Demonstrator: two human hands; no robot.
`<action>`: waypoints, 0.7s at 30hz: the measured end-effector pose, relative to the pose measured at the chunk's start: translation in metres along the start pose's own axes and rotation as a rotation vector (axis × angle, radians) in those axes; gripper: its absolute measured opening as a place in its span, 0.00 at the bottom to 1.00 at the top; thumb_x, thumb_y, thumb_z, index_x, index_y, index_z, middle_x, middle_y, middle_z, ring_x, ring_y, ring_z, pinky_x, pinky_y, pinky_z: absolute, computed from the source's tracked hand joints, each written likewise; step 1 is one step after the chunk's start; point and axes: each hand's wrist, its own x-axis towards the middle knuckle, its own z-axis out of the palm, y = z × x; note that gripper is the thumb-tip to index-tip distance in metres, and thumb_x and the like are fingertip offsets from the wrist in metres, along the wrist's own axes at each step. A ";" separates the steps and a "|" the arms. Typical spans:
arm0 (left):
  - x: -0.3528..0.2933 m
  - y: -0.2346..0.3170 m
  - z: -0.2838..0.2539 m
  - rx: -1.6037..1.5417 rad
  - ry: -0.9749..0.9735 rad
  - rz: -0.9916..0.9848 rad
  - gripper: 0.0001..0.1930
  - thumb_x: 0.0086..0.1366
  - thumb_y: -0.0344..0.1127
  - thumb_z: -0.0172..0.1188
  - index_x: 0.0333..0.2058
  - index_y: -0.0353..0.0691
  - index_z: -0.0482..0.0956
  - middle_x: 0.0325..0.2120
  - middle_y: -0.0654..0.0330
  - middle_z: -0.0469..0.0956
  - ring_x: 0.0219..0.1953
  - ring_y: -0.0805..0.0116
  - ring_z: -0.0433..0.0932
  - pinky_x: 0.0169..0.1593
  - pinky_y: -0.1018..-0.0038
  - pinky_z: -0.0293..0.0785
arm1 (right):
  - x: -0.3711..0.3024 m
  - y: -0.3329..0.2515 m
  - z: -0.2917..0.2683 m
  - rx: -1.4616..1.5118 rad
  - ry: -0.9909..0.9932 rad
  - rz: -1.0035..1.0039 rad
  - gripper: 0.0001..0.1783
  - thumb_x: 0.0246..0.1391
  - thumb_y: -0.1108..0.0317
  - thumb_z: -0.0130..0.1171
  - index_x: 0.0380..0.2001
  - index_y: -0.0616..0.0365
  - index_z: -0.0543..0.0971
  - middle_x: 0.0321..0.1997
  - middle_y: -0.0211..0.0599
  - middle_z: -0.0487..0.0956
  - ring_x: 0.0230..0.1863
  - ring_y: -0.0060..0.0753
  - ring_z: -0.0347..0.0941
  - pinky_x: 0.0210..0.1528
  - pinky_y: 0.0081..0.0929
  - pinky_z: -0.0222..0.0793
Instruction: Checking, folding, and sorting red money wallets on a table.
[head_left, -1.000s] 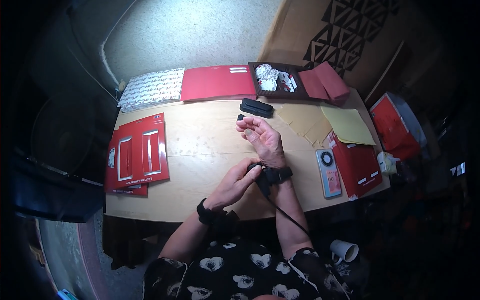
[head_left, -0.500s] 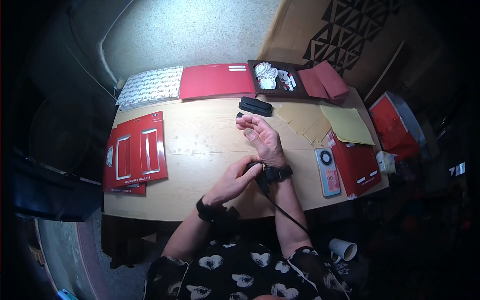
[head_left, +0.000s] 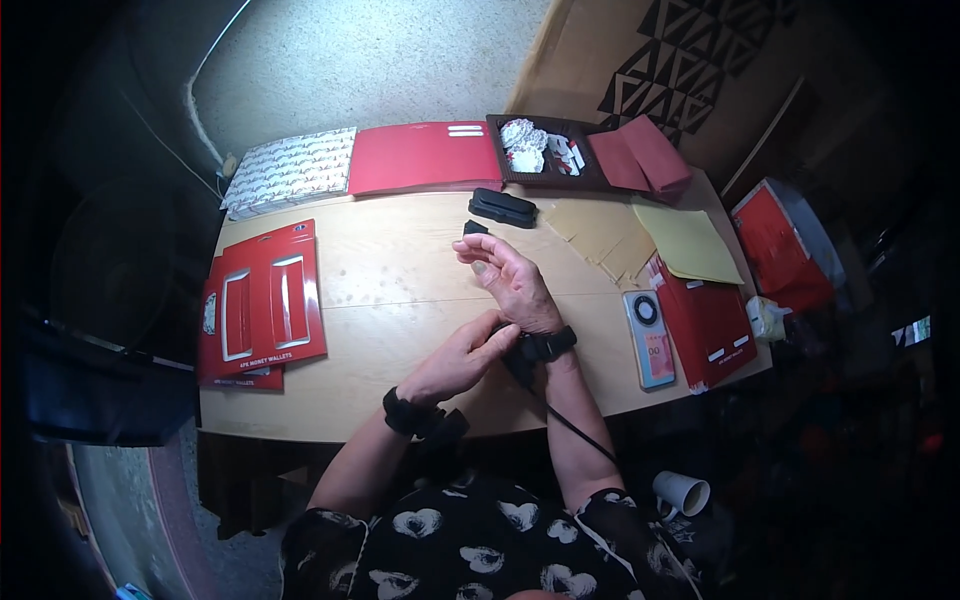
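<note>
My left hand (head_left: 463, 357) is closed at my right wrist, its thumb and fingers pinching a black strapped device (head_left: 515, 357) on the inner side of that wrist. A black cable (head_left: 580, 432) runs from there along my right forearm. My right hand (head_left: 517, 290) is raised over the table, palm turned inward, fingers loosely bent and apart with nothing in them. Around the right wrist goes a black band (head_left: 548, 345); another black band (head_left: 408, 412) circles my left wrist. Just beyond my right fingertips lie a small black piece (head_left: 475, 229) and a black oblong case (head_left: 503, 207).
Red card packs (head_left: 265, 300) lie at the left. Along the back stand a patterned white stack (head_left: 290, 172), a red folder (head_left: 425, 160) and a dark tray (head_left: 595, 180). Brown envelopes (head_left: 600, 240), a phone (head_left: 650, 338) and red folders (head_left: 705, 325) are at the right, a white mug (head_left: 682, 493) below.
The whole view has shifted slightly. My left hand stays at the right wrist, and my right hand keeps nearly the same loose pose.
</note>
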 end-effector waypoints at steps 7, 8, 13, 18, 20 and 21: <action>-0.001 -0.002 0.009 0.048 0.126 0.067 0.20 0.79 0.42 0.46 0.58 0.32 0.70 0.44 0.62 0.74 0.47 0.75 0.71 0.53 0.76 0.69 | 0.004 0.006 0.001 0.056 0.001 -0.049 0.25 0.67 0.68 0.55 0.64 0.66 0.67 0.61 0.42 0.75 0.65 0.33 0.69 0.69 0.32 0.62; -0.002 -0.002 0.010 0.052 0.154 0.084 0.19 0.79 0.42 0.46 0.56 0.32 0.70 0.42 0.63 0.73 0.44 0.76 0.70 0.51 0.77 0.69 | 0.005 0.005 0.002 0.060 0.012 -0.052 0.26 0.67 0.70 0.55 0.64 0.67 0.66 0.62 0.43 0.74 0.66 0.34 0.68 0.70 0.33 0.61; 0.000 -0.005 0.013 0.062 0.198 0.201 0.17 0.79 0.40 0.46 0.55 0.32 0.71 0.39 0.64 0.73 0.42 0.77 0.70 0.49 0.78 0.69 | 0.005 -0.003 0.002 0.054 0.017 -0.070 0.26 0.67 0.71 0.54 0.65 0.69 0.64 0.63 0.46 0.73 0.66 0.36 0.68 0.71 0.33 0.61; 0.005 -0.003 0.018 -0.085 0.149 0.107 0.17 0.78 0.39 0.46 0.55 0.31 0.70 0.40 0.62 0.74 0.44 0.75 0.72 0.51 0.76 0.70 | 0.000 0.005 -0.010 0.061 0.024 -0.105 0.28 0.68 0.70 0.53 0.66 0.69 0.62 0.66 0.49 0.70 0.68 0.38 0.67 0.72 0.35 0.59; 0.006 -0.005 0.019 0.002 0.170 0.143 0.17 0.78 0.39 0.46 0.54 0.31 0.70 0.40 0.61 0.75 0.43 0.74 0.73 0.51 0.75 0.70 | 0.000 0.008 -0.013 0.062 0.058 -0.099 0.28 0.68 0.69 0.53 0.66 0.69 0.62 0.66 0.50 0.70 0.68 0.40 0.66 0.72 0.35 0.58; 0.006 -0.007 0.021 0.081 0.183 0.174 0.16 0.78 0.39 0.46 0.54 0.31 0.70 0.40 0.60 0.75 0.43 0.73 0.73 0.51 0.75 0.71 | -0.001 0.008 -0.014 0.051 0.056 -0.112 0.28 0.68 0.69 0.53 0.66 0.69 0.61 0.66 0.51 0.70 0.68 0.40 0.66 0.72 0.36 0.57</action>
